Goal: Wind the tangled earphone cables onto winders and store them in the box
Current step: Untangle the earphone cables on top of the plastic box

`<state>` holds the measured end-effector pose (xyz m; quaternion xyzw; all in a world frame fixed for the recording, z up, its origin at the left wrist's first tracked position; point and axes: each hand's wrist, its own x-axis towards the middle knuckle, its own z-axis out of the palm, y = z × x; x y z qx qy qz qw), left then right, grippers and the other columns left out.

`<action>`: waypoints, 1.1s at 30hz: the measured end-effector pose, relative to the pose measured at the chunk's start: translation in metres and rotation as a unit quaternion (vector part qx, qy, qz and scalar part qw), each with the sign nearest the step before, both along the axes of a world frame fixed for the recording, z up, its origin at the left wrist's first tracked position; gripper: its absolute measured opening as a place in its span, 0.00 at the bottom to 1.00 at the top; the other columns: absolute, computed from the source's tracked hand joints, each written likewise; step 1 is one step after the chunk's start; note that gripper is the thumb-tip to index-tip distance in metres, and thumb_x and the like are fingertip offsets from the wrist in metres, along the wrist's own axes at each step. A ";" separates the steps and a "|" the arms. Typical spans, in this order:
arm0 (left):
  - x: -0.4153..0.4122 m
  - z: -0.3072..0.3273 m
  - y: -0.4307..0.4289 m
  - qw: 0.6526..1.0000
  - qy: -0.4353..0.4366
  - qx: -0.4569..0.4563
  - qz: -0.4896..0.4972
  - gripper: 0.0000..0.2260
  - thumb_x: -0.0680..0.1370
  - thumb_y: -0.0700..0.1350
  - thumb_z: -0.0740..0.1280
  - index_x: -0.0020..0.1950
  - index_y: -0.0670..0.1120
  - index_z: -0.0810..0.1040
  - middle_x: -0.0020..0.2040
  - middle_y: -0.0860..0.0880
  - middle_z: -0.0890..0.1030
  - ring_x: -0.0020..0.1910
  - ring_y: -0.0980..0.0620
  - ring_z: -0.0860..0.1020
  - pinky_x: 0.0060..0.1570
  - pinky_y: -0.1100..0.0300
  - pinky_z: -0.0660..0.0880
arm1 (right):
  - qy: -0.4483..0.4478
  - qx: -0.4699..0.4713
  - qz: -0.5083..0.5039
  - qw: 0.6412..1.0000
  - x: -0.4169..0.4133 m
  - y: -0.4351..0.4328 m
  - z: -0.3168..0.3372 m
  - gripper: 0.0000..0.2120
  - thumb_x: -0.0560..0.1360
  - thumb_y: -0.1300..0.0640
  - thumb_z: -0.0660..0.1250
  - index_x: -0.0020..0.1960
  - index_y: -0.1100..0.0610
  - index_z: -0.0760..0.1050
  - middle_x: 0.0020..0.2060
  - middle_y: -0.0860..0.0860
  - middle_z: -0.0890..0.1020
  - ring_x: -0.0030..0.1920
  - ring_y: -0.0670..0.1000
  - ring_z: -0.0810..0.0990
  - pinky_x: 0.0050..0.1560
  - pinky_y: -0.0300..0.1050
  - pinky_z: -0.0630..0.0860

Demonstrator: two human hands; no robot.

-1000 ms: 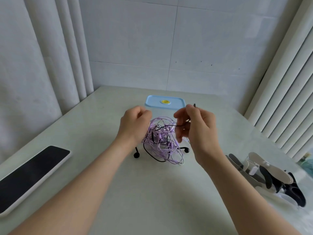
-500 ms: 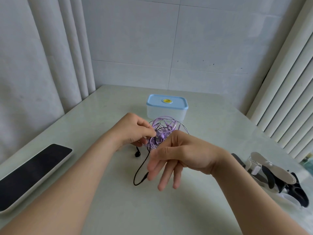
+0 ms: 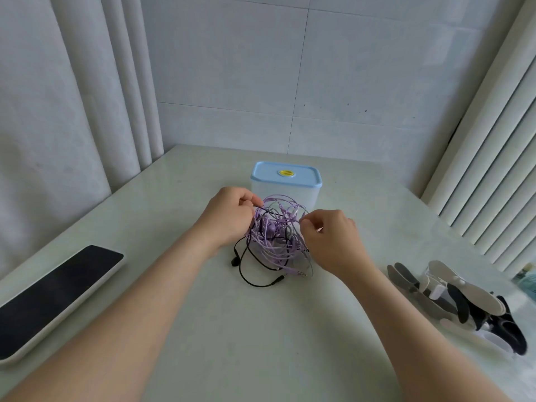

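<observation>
Both hands in the purple & black earphone cable tangle [image 3: 275,236]: left hand [image 3: 229,217] pinches a black strand, right hand [image 3: 327,242] pinches a purple loop. Blue-lidded box [image 3: 285,184] just behind, lid on.

1. Table [image 3: 261,343]: pale greenish-white, glossy top, set into a corner, walls at the far side and both sides.
2. Far centre: translucent box [image 3: 311,197], light blue lid on, yellow sticker on the lid.
3. Just in front of the box: cable tangle [image 3: 275,236], mostly purple with black strands through it. Lower loops rest on the top.
4. Black earbud [image 3: 234,262] lies at the tangle's left. Black jack plug [image 3: 280,277] lies at its near side.
5. Left edge: flat dark-screened device [image 3: 55,288] with a white frame, lying angled.
6. Right side: pile of winders [image 3: 464,306], black, white and grey, overlapping, well apart from the tangle.
7. Far right edge: small teal item [image 3: 529,278], cut off, unidentifiable.
</observation>
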<state>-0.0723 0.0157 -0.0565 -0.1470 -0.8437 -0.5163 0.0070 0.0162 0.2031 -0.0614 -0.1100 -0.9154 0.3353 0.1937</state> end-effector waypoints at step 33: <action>0.018 -0.003 0.013 0.977 0.149 -0.155 0.014 0.04 0.74 0.48 0.72 0.39 0.52 0.83 0.32 0.56 0.79 0.36 0.53 0.77 0.42 0.57 0.76 | 0.040 0.263 0.019 0.964 -0.011 0.012 -0.012 0.10 0.78 0.58 0.67 0.54 0.50 0.85 0.53 0.52 0.79 0.56 0.58 0.74 0.55 0.54 0.74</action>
